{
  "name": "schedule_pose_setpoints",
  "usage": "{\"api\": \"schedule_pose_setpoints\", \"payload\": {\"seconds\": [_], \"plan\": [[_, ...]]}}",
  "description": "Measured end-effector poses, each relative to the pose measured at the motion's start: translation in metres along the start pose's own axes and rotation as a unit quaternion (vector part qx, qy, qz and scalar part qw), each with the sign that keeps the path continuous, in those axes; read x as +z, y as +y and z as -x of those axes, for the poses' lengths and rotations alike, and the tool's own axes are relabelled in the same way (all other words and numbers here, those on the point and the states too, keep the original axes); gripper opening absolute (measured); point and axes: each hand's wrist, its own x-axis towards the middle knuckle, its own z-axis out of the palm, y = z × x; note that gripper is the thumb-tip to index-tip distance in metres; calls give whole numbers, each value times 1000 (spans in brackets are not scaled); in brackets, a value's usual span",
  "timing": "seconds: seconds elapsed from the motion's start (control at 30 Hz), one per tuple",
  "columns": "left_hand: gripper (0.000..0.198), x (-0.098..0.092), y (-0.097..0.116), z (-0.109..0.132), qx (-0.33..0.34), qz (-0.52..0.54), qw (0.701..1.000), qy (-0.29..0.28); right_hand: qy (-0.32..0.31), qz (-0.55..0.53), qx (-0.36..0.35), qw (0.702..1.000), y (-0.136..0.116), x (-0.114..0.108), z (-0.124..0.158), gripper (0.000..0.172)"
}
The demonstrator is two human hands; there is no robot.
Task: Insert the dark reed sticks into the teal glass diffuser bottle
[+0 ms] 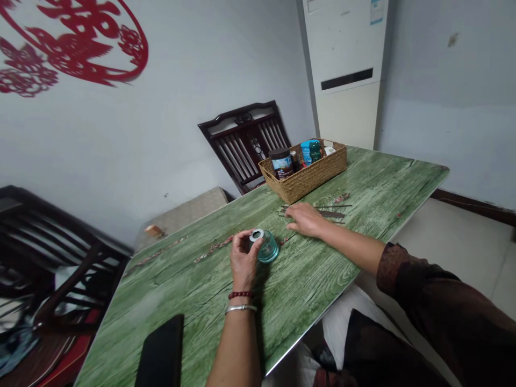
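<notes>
A small teal glass bottle with a silvery ring at its neck (269, 250) stands on the green wood-patterned table (193, 290). My left hand (244, 258) grips it from the left, thumb and fingers around the neck. Thin dark sticks (332, 214) lie loosely on the table in front of the basket. Over their left end rests my right hand (305, 219), palm down with the fingers slightly curved and apart; its fingertips touch or hover just above the sticks, which I cannot tell apart.
A woven basket (310, 181) holding a dark-lidded jar (281, 163) and bottles stands behind the sticks. A black flat object (161, 352) lies at the near left. Dark wooden chairs (245, 141) stand beyond the table and at the left.
</notes>
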Motion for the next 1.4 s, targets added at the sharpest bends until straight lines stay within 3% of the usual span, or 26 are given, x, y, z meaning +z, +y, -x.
{"api": "schedule_pose_setpoints", "payload": {"seconds": [0.1,0.17,0.27,0.37,0.53,0.73,0.9,1.1,1.23,1.3,1.4], "plan": [[43,-2,0,2,-2,-7,1000,-15,-88,-145,-55,984,-21,16,-13,58],[44,-3,1,3,-7,-17,999,-26,-113,-228,-66,965,-31,33,-19,71],[45,-5,5,5,-2,-41,998,-43,-81,-308,-54,946,-38,60,-18,82],[47,-9,10,6,10,-68,994,-83,-50,-334,-33,941,-42,74,-13,80],[55,-14,9,4,12,-86,989,-120,-42,-335,-24,941,-46,73,-8,69],[66,-11,3,2,44,-132,990,-30,-49,-339,-31,939,-47,70,-9,69],[60,-16,11,4,5,-78,988,-131,-48,-326,-37,943,-46,73,-10,71],[75,-18,9,1,48,-168,983,-63,-49,-333,-34,941,-45,74,-10,72],[69,-21,10,1,12,-93,988,-124,-50,-333,-30,941,-46,72,-9,72],[75,-21,11,1,27,-91,990,-106,-51,-333,-25,941,-46,71,-9,74],[82,-19,12,1,57,-183,980,-48,-49,-337,-24,940,-47,71,-9,71]]}}
